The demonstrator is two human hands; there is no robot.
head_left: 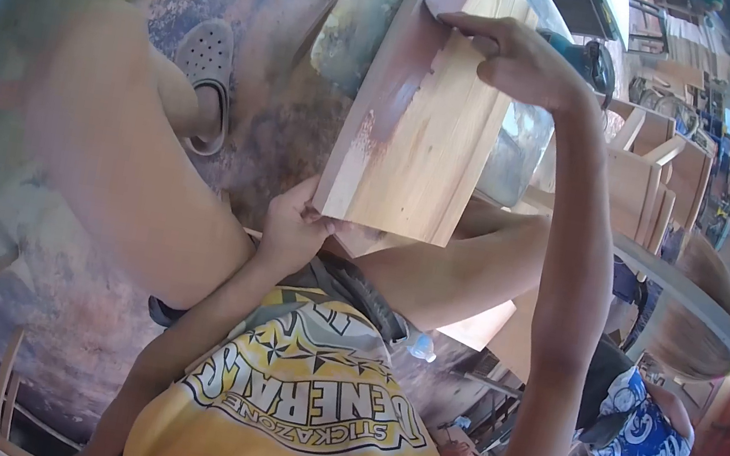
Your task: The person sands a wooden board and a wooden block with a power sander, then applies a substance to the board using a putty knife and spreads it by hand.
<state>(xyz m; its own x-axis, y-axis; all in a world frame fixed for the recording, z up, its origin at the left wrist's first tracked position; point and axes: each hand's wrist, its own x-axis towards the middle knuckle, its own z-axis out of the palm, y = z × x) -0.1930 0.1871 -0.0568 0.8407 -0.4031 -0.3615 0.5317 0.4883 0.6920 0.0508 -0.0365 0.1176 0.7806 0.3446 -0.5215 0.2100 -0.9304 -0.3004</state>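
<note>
A pale wooden board piece with a raised side edge rests across my lap, tilted away from me. Reddish-brown paste or filler is smeared along the side edge and partly over the broad face. My left hand grips the near lower corner, its fingers partly hidden under the wood. Over the far end, my right hand is closed, index finger stretched toward the smeared edge. A thin pale sliver shows by that fingertip, but I cannot make out what it is.
A clog-covered foot stands on the stained floor. Beyond the board lies a worn greyish panel. Wooden furniture parts are stacked to the right, near another person in a blue and white shirt. Chair-like wooden legs stand at lower left.
</note>
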